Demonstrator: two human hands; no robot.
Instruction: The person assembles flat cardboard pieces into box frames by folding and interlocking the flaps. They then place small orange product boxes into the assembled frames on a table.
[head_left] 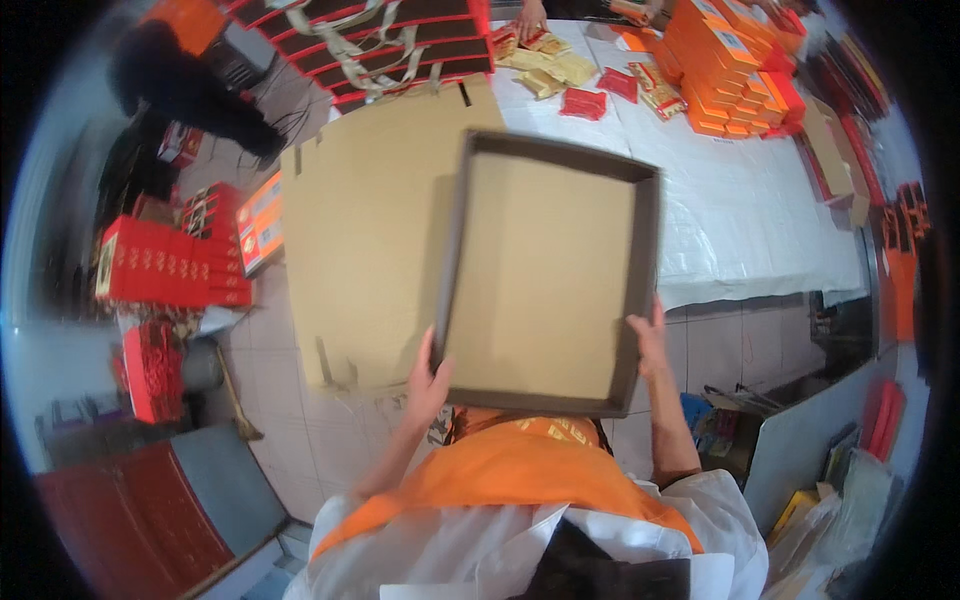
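Note:
Between both hands I hold a shallow rectangular box tray point(545, 280), brown on its walls and tan cardboard inside, with nothing in it. My left hand point(428, 385) grips its left wall near the lower corner, thumb on the wall. My right hand point(650, 335) grips the right wall, fingers partly hidden behind it. Under and to the left of the tray lies a large flat cardboard sheet point(370, 240). The tray's lower edge is close to my orange apron point(530, 465).
Stacked brown boxes with red edges and ribbon handles point(400, 50) stand at the far side. Red and gold packets point(583, 103) and orange boxes point(720, 75) lie on the white-covered table point(740, 230). Another person's hand point(532, 18) reaches in there. Red boxes point(165, 265) stand left.

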